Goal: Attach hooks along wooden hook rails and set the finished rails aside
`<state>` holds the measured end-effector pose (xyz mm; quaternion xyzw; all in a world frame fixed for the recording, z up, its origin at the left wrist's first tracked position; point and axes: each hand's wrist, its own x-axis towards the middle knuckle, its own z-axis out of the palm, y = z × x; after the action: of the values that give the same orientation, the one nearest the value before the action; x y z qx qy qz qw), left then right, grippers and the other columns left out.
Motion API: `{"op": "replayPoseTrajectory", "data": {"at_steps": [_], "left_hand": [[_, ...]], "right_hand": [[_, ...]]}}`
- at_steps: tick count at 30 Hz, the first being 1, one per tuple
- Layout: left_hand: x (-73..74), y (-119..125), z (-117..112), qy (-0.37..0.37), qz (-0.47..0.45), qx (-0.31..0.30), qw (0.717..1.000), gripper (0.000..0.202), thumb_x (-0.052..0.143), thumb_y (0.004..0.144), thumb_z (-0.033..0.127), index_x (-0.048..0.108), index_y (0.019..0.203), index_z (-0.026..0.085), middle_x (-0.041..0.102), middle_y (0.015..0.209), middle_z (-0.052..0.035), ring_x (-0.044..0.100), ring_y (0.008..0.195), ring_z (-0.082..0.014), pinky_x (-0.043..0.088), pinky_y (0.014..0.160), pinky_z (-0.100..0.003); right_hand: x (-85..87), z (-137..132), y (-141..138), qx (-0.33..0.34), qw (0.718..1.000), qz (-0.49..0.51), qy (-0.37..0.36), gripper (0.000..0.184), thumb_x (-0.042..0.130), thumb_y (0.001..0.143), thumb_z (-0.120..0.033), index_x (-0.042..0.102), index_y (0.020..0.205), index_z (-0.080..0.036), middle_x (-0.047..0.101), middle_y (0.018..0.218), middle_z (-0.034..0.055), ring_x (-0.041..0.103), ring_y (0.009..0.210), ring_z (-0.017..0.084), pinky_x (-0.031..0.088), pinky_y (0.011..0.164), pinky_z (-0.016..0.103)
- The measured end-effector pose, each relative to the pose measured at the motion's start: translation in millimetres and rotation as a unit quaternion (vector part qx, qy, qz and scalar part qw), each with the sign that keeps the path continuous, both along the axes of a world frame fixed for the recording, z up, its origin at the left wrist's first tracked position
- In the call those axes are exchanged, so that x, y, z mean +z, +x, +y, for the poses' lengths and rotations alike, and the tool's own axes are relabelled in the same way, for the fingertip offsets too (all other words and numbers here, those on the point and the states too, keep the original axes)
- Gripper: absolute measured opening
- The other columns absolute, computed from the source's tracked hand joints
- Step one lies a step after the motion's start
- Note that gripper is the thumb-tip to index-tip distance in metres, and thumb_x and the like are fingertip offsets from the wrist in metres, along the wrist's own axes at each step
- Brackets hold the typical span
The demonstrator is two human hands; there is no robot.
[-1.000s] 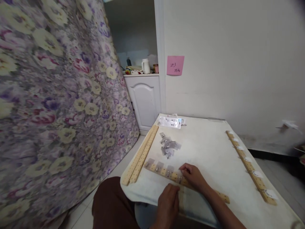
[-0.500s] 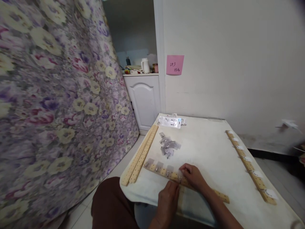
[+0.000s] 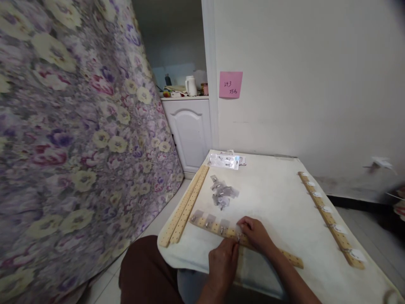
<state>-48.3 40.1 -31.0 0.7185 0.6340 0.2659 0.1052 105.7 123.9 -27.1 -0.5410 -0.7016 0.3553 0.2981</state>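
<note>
A wooden strip with rows of holes (image 3: 216, 227) lies across the near part of the table, and several clear square adhesive hooks (image 3: 207, 222) with small metal parts sit along it. My left hand (image 3: 223, 258) is at the strip's near edge, its fingers pinched at the metal part of another clear hook (image 3: 238, 238). From the right, my right hand (image 3: 255, 233) reaches over the strip. Its curled thumb and forefinger pinch at the same hook's upper side. The fingers partly hide that hook.
Loose clear hooks (image 3: 224, 192) lie in a pile beyond the strip. Two bare holed strips (image 3: 190, 204) lie along the left edge. Another strip (image 3: 329, 217) with white-backed hooks runs along the right edge. Clear plastic packaging (image 3: 223, 161) lies at the back.
Both hands stay at the same hook on the strip with only slight finger motion. The whole view has shifted a little.
</note>
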Motion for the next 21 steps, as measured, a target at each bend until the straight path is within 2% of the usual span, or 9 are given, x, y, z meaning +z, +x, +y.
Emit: {"op": "replayPoseTrajectory", "data": {"at_steps": [6,21], "left_hand": [[2.0,1.5,0.2,-0.020,0.021,0.002,1.000,0.019,0.041,0.090,0.023,0.059,0.084,0.024,0.068,0.080,0.0027,0.064,0.073,-0.0136,0.038,0.062,-0.023],[10.2,4.5,1.6,-0.046,0.063,0.012,0.997,0.024,0.035,0.093,0.028,0.057,0.084,0.026,0.069,0.074,0.0038,0.066,0.068,-0.0141,0.033,0.057,-0.024]], "right_hand": [[1.0,-1.0,0.7,0.003,1.000,0.006,0.003,0.024,0.045,0.076,-0.026,0.067,0.081,-0.020,0.068,0.071,0.0016,0.060,0.070,0.018,0.040,0.064,0.026],[2.6,-2.1,0.7,0.008,1.000,-0.005,0.020,0.025,0.043,0.077,-0.026,0.067,0.081,-0.020,0.070,0.080,0.0031,0.061,0.078,0.019,0.041,0.069,0.026]]}}
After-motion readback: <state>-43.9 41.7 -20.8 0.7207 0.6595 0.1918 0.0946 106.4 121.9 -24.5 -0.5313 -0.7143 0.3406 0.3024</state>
